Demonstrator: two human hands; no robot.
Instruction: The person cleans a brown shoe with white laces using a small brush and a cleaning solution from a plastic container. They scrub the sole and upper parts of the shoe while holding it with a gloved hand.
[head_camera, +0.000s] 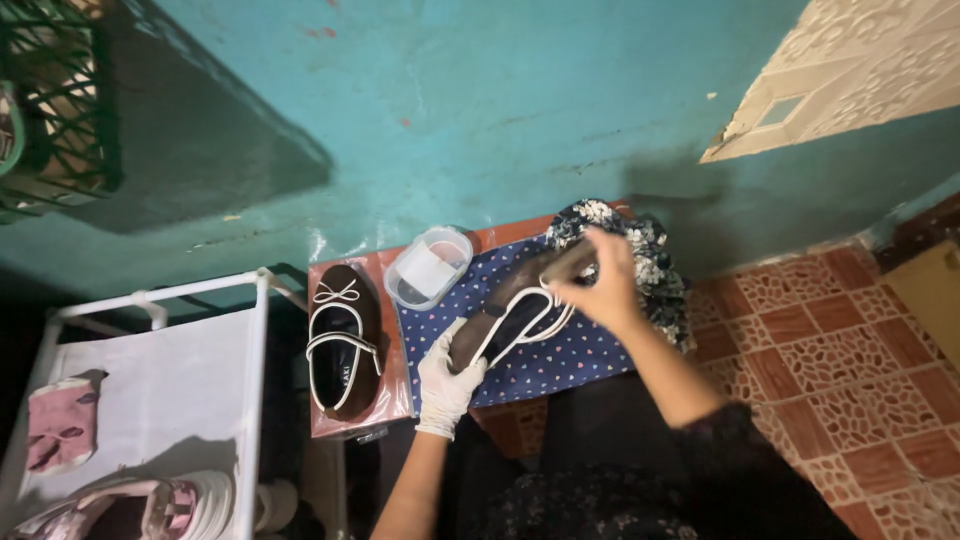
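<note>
My left hand (450, 378), in a white glove, grips one end of a dark brown shoe with white straps (510, 310) held over a blue dotted cloth (560, 362). My bare right hand (600, 283) presses a dark brush-like thing (568, 262) against the shoe's other end. A matching brown shoe with a white bow (342, 335) lies flat to the left on a reddish-brown board (394, 396).
A clear plastic tub (430, 265) with something white inside stands behind the shoes. A floral cloth (650, 260) is bunched at the right. A white rack (150, 400) with pink footwear stands at the left. A teal wall is behind; red patterned floor tiles (830, 340) lie to the right.
</note>
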